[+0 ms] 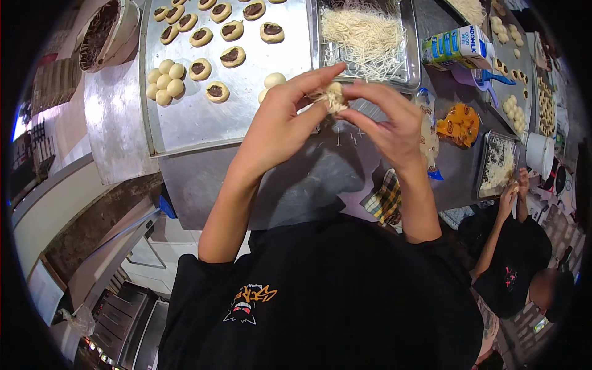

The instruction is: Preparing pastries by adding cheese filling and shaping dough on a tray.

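My left hand (277,123) and my right hand (391,120) meet over the table's edge. Between their fingertips is a small piece of dough (335,100) covered in pale shreds; the fingers partly hide it. Just beyond lies a metal tray of grated cheese-like shreds (364,38). To the left, a large baking tray (185,132) carries several flattened dough rounds with dark brown filling (216,92). A cluster of plain dough balls (165,82) sits on its left side, and another dough ball (275,79) is close to my left hand.
A bucket smeared with brown paste (111,34) stands far left. On the right are a carton (456,48), a blue brush (496,78), an orange packet (457,125) and a checked cloth (385,200). Farther right, a co-worker's hands (515,188) work beside another tray of shreds (498,163).
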Tool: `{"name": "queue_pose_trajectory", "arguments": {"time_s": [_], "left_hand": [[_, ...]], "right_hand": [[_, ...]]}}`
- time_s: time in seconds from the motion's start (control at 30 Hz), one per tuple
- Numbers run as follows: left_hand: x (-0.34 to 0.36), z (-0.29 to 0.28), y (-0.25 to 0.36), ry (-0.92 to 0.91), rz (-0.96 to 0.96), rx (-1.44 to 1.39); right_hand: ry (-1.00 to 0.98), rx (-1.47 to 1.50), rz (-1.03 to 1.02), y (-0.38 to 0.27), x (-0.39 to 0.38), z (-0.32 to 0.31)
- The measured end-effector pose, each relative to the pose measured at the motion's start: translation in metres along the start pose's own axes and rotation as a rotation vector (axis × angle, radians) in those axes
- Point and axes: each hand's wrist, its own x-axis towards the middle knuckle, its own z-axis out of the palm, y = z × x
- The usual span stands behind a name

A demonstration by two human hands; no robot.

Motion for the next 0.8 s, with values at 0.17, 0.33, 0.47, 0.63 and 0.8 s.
{"name": "queue_pose_trajectory", "arguments": {"time_s": [0.17, 0.33, 0.47, 0.63, 0.8], "left_hand": [[-0.018, 0.002, 0.013, -0.054, 0.009, 0.389], [-0.042, 0.011, 0.020, -0.054, 0.121, 0.447], [-0.063, 0.019, 0.031, 0.061, 0.360, 0.094], [-0.080, 0.048, 0.018, 0.483, 0.296, -0.600], [-0.093, 0.039, 0.005, 0.338, 0.148, -0.950]], "right_hand": [[-0.071, -0.269, -0.201, -0.015, -0.007, 0.016], [-0.096, -0.235, -0.222, -0.035, -0.020, 0.027], [-0.037, -0.033, -0.092, -0.061, -0.034, 0.029], [-0.037, 0.076, 0.089, -0.095, -0.045, 0.042], [-0.181, -0.016, -0.087, -0.100, -0.047, 0.044]]}}
